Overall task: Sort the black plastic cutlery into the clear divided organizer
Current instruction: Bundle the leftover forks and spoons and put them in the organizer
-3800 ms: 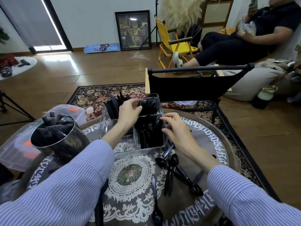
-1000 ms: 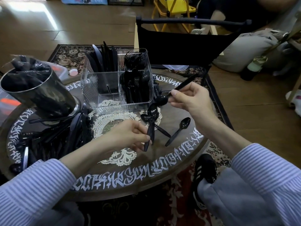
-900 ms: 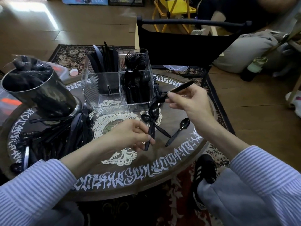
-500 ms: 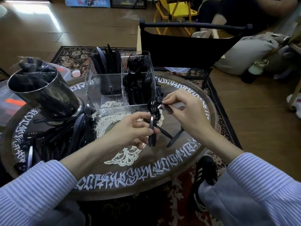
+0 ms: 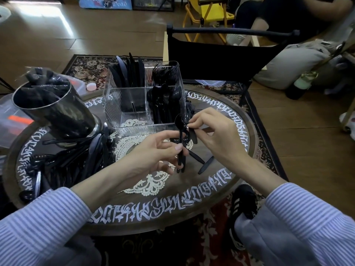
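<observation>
The clear divided organizer stands at the back middle of the round table, with knives in its back left cell, forks back right and spoons front right. Just in front of it my left hand grips a small bundle of black spoons upright by their handles. My right hand pinches another black spoon against the bowls of that bundle. Two loose spoons lie on the table under my hands.
A tilted dark metal cup full of cutlery stands at the left, with a heap of black cutlery spilled below it. A black folding chair stands behind the table. A person sits at the far right.
My right hand has brought its spoon down and left, from held out to the right to against the bundle in my left hand. The left hand rose slightly toward the organizer.
</observation>
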